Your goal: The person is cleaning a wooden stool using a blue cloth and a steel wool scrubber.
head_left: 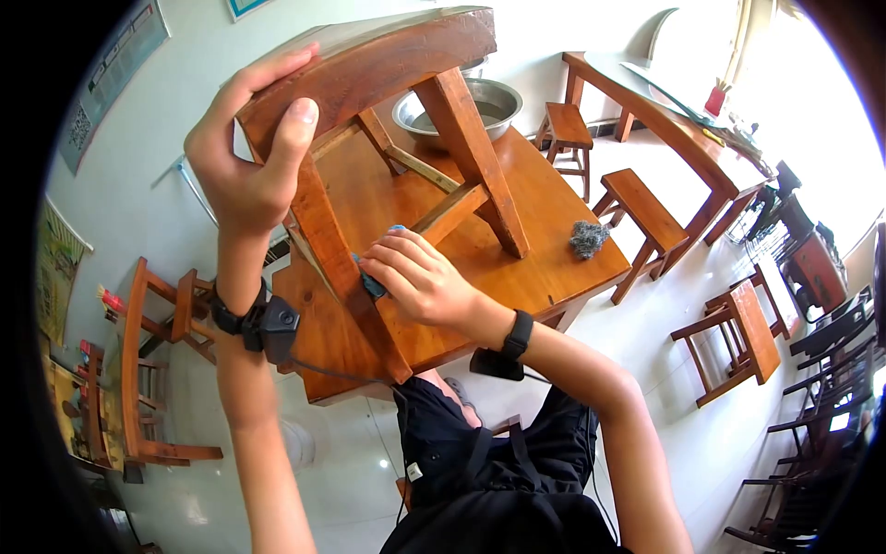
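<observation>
A wooden stool [397,57] stands tilted on the wooden table [554,286], its seat raised at the upper left. My left hand [254,148] grips the seat's edge, thumb on the near side and fingers over the top. My right hand [415,277] is closed around a blue-green cloth [371,284], pressed against the stool's near leg [341,245]. Most of the cloth is hidden under my fingers. A grey steel-wool scrubber [589,239] lies on the table to the right of the stool.
A metal basin [494,103] with liquid sits at the table's back, behind the stool. Wooden stools [646,208] stand on the floor to the right, near another long table [664,129]. Dark stacked chairs [821,397] line the far right. A wooden chair [134,369] is at left.
</observation>
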The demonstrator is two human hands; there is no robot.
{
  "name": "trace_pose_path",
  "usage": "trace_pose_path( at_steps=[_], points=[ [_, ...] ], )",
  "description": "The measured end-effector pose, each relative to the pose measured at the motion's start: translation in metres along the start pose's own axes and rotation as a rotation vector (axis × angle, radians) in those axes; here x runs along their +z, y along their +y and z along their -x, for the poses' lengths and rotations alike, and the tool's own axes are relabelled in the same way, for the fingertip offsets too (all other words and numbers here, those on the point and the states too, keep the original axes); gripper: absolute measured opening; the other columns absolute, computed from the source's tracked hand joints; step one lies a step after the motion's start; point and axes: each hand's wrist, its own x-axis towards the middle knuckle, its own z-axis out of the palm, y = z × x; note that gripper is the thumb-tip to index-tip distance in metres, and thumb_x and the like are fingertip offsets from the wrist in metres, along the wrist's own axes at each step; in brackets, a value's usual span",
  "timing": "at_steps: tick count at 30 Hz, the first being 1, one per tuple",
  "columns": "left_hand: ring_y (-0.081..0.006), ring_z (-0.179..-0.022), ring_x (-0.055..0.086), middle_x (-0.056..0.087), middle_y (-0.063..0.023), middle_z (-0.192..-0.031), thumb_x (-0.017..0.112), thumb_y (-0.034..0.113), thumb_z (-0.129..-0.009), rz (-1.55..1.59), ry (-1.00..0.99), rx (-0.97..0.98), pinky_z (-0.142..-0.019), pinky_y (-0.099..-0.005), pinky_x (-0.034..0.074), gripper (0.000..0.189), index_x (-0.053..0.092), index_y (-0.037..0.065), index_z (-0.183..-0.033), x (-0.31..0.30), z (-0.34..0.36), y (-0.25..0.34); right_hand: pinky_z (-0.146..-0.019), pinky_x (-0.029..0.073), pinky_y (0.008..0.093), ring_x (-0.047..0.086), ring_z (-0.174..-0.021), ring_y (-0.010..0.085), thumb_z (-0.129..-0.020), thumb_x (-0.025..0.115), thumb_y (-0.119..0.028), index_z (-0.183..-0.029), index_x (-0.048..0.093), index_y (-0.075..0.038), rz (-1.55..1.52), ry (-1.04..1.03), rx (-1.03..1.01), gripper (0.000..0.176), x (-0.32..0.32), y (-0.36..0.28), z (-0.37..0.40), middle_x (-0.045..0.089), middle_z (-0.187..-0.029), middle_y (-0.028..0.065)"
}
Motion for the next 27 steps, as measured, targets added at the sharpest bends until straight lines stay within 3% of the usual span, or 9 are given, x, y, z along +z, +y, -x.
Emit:
trace_pose_path(
  at_steps=[6,9,12,17,22,25,27],
  points=[
    [-0.023,-0.11,0.072,0.076,-0.017,-0.117,0.066,0.008,-0.089,0.025,-0.035,-0.037,-0.101,-0.0335,0.053,0.031,0.072,-0.006,-0.116,-0.004,0.0,0.003,-0.102,0.054,0.048,0.067,-0.108,0.0346,-0.081,0.067,-0.005,-0.111,0.066,0.005,0.053,-0.03,-0.093,0.032,-0.011,0.009,-0.003,0.068,-0.113,0.0173],
    [-0.0229,-0.11,0.072,0.076,-0.0168,-0.117,0.067,0.01,-0.089,0.014,-0.03,-0.017,-0.101,-0.0336,0.053,0.031,0.072,-0.006,-0.116,-0.004,0.0,0.001,-0.102,0.056,0.0463,0.07,-0.114,0.0319,-0.076,0.068,0.003,-0.11,0.071,0.002,0.088,-0.016,-0.054,0.035,-0.021,0.017,0.002,0.072,-0.116,0.0149],
    [-0.0229,-0.11,0.072,0.077,-0.0162,-0.116,0.068,0.011,-0.09,0.023,-0.01,-0.012,-0.1,-0.0338,0.053,0.03,0.072,-0.005,-0.115,-0.002,0.0,0.0,-0.1,0.056,0.0449,0.07,-0.111,0.0315,-0.08,0.067,-0.002,-0.11,0.07,0.002,0.168,0.012,-0.028,0.03,-0.037,0.026,0.005,0.072,-0.114,0.0157],
    [-0.0227,-0.109,0.072,0.077,-0.0155,-0.116,0.068,0.011,-0.09,0.011,0.023,0.012,-0.1,-0.0338,0.053,0.03,0.073,-0.004,-0.115,0.001,0.003,-0.005,-0.105,0.056,0.0439,0.071,-0.117,0.0295,-0.079,0.069,0.003,-0.109,0.072,0.002,0.347,0.028,0.084,0.03,-0.064,0.055,0.021,0.074,-0.12,0.0149],
    [-0.0223,-0.11,0.071,0.077,-0.0149,-0.116,0.068,0.011,-0.089,0.012,0.03,0.007,-0.1,-0.0338,0.053,0.03,0.072,-0.003,-0.115,0.003,0.003,-0.004,-0.107,0.055,0.0441,0.07,-0.12,0.0304,-0.078,0.068,0.009,-0.11,0.073,0.002,0.338,0.011,0.089,0.033,-0.067,0.054,0.033,0.074,-0.121,0.0149],
    [-0.0229,-0.11,0.071,0.077,-0.0146,-0.116,0.068,0.01,-0.088,0.019,0.01,0.03,-0.1,-0.0338,0.053,0.029,0.071,-0.003,-0.114,0.0,0.0,-0.01,-0.108,0.055,0.0445,0.07,-0.121,0.0304,-0.075,0.068,0.009,-0.11,0.073,0.002,0.329,0.03,0.11,0.036,-0.067,0.052,0.036,0.074,-0.122,0.0147],
    [-0.0245,-0.107,0.072,0.077,-0.0147,-0.114,0.066,0.011,-0.089,0.01,-0.013,0.179,-0.099,-0.0344,0.054,0.028,0.071,-0.002,-0.113,-0.003,-0.002,-0.025,-0.108,0.055,0.045,0.069,-0.121,0.0309,-0.071,0.068,0.009,-0.111,0.073,0.002,0.314,0.051,0.151,0.041,-0.069,0.048,0.036,0.074,-0.122,0.0144]
  ],
)
